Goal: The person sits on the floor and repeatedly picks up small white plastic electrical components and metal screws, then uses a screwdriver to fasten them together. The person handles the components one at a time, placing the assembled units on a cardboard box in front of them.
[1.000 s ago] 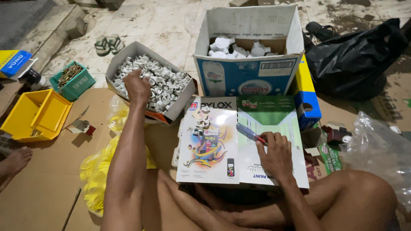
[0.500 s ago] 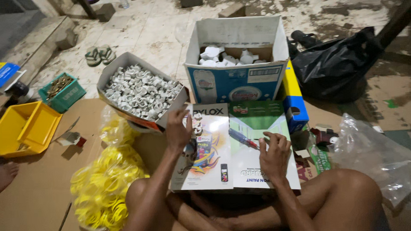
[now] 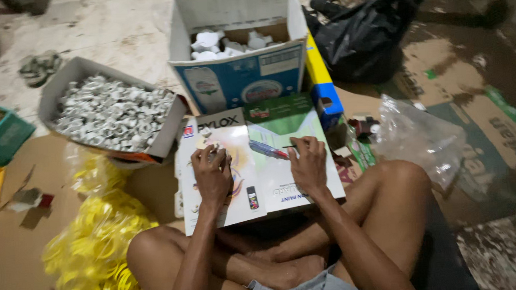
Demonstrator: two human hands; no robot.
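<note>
rings [image 3: 96, 248] yellow | bag [image 3: 363, 38] black | bin [image 3: 3, 134] teal

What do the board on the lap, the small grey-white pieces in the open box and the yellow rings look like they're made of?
Board on the lap: printed cardboard with a slightly glossy face, going by its flat panels and fold line. Small grey-white pieces: likely moulded plastic, matt and uniform in shape; too small to be sure. Yellow rings: probably thin plastic or rubber, smooth with a slight shine, piled inside a clear bag.

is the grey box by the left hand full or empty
Full: the grey box is heaped to its rim with small white parts.
</note>
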